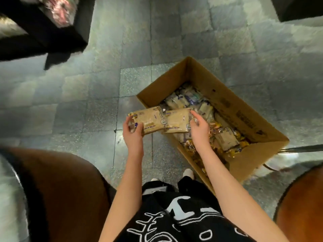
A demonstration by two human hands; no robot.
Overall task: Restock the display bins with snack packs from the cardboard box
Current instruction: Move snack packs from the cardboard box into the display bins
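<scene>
Snack pack [146, 119] in tan wrap is gripped at its outer end by the left hand [132, 132], fingers and thumb curled round it. A second pack [177, 121], overlapping its inner end, is pinched at its clear end by the right hand [199, 128]. Both hang over the left rim of the cardboard box [236, 105], which stands on the tiled floor [87, 110], full of more packs [225, 138]. Both bare forearms reach forward and down.

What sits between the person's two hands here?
In the head view, only what they hold: the left hand grips one tan snack pack, the right hand a second pack beside it.
</scene>
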